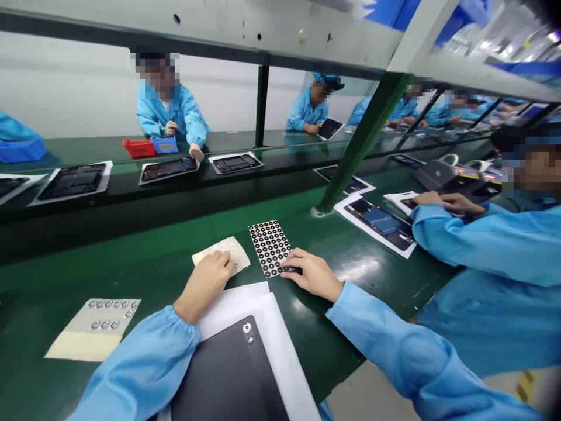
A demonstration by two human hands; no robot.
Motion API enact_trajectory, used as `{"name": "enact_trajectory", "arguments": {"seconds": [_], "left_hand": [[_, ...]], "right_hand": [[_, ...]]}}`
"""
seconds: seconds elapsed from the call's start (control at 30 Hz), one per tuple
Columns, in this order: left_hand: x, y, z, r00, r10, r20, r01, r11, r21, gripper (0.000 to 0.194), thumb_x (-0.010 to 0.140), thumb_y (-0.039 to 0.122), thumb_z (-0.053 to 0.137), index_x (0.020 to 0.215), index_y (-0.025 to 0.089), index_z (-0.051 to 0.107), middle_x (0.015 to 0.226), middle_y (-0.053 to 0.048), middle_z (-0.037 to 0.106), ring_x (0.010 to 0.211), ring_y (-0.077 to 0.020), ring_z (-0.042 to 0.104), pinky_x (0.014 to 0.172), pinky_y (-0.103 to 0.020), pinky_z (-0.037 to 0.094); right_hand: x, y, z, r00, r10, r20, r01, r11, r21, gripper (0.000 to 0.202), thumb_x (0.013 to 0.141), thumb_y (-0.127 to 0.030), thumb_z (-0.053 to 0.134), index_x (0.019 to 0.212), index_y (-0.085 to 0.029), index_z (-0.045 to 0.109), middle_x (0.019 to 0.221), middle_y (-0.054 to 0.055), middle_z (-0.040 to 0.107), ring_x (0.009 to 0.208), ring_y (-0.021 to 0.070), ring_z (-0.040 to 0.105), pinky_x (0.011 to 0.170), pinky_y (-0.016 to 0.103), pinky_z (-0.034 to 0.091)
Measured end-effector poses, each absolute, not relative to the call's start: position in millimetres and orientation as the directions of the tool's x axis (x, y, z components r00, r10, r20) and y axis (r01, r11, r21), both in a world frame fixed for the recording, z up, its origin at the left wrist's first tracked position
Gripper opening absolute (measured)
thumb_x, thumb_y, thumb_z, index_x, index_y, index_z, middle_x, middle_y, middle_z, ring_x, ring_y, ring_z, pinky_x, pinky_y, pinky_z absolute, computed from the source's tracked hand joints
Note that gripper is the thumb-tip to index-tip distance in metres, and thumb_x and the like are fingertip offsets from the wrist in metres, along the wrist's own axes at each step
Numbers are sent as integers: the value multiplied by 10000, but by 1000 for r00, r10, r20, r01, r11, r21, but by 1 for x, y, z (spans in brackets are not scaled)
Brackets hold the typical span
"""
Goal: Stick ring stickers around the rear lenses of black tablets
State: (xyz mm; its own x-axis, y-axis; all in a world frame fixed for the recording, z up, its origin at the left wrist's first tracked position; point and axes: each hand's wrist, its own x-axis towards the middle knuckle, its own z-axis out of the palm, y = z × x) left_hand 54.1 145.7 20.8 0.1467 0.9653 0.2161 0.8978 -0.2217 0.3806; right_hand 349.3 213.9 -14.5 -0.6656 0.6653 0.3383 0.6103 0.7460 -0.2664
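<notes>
My left hand [209, 279] rests with bent, closed fingers on a small cream backing sheet [240, 252]. Whatever its fingertips may hold is too small to name. Over the lower right corner of a white sheet of black ring stickers [268, 242], my right hand [313, 275] pinches a small dark object [294, 270], mostly hidden by the fingers. Below both hands lies a dark grey tablet back cover [228, 374] on white paper [280, 333]. Near its top corner are two round camera openings, the upper with a pale ring. My left sleeve covers the cover's left side.
Another cream backing sheet [94, 330] with several ring pieces lies left. A green post [366, 140] rises at the right of the bench. Beyond is a belt with opened tablets [74, 180]. A co-worker's arms [473, 234] reach over another tablet [381, 222] at right.
</notes>
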Motion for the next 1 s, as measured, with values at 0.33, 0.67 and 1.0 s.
{"name": "enact_trajectory", "arguments": {"seconds": [0.33, 0.67, 1.0], "left_hand": [[120, 148, 20, 28, 968, -249, 368, 222, 903, 522, 1033, 520, 428, 900, 116, 730, 800, -162, 765, 735, -254, 760, 721, -392, 646], [182, 179, 1, 74, 876, -477, -349, 471, 811, 114, 901, 169, 757, 948, 67, 740, 983, -176, 807, 878, -213, 800, 953, -343, 636], [189, 178, -1, 87, 856, -509, -346, 505, 791, 134, 902, 149, 755, 1003, 63, 750, 967, -176, 806, 832, -201, 795, 848, -318, 665]], "right_hand": [[350, 218, -34, -685, 573, 450, 549, 812, -197, 233, 973, -53, 532, 1084, -168, 702, 1060, 88, 733, 919, 167, 674, 724, 231, 482], [353, 204, -30, -383, 711, 590, 445, 701, -557, 143, 946, -213, 647, 978, -191, 785, 887, 61, 699, 802, 172, 689, 719, 277, 580], [347, 210, -24, -170, 839, 516, 496, 525, -691, 295, 937, -292, 655, 665, -177, 674, 615, 0, 626, 570, 141, 589, 545, 243, 471]]}}
